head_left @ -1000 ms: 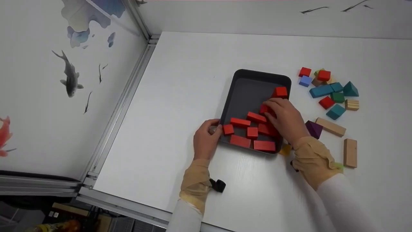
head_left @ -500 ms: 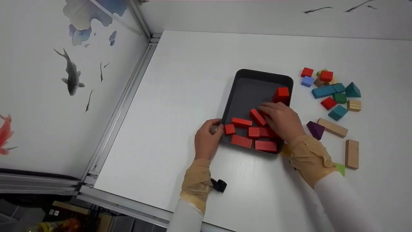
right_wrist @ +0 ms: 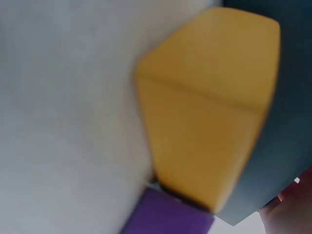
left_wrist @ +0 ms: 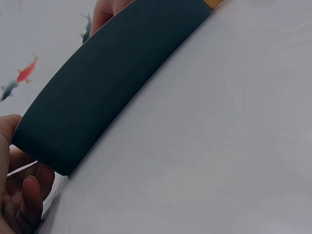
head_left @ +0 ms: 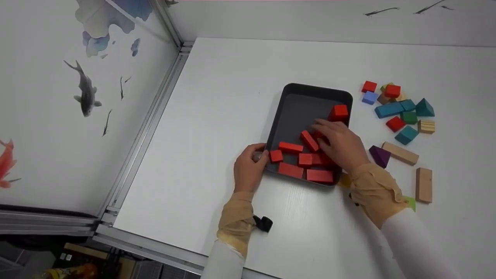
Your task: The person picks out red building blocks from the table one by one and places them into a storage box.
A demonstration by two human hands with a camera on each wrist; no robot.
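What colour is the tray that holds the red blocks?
The tray is dark grey, almost black; the head view shows it best.

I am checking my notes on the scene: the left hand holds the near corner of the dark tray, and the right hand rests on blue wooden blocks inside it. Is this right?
Not quite: the blocks inside the dark tray are red wooden blocks, not blue, as the head view shows. The left hand does hold the near corner, and the right hand rests on those blocks.

White sleeves, tan wrist cuffs
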